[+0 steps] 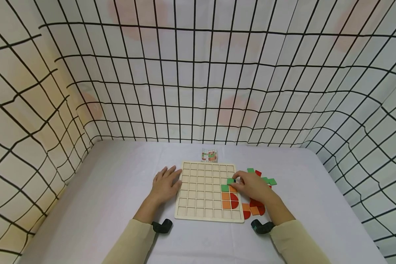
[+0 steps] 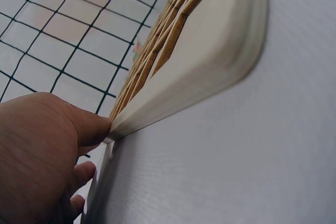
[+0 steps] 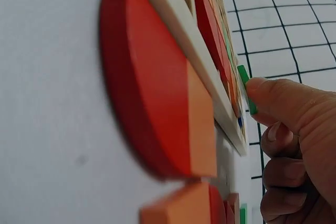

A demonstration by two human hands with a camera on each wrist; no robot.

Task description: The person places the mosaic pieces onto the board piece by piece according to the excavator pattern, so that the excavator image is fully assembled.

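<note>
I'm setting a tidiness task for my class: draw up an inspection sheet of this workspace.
Surface: table with a pale covering.
Job's things: gridded board, mostly unfilled; orange, green and red pieces sit in right-side cells.
Clutter: loose pieces right of the board, some overlapping; small picture card beyond its far edge.
Hands: left hand touches the board's left edge; right hand pinches a green square.
Cables: nothing seen.
Surroundings: black grid before a pale backdrop.
</note>
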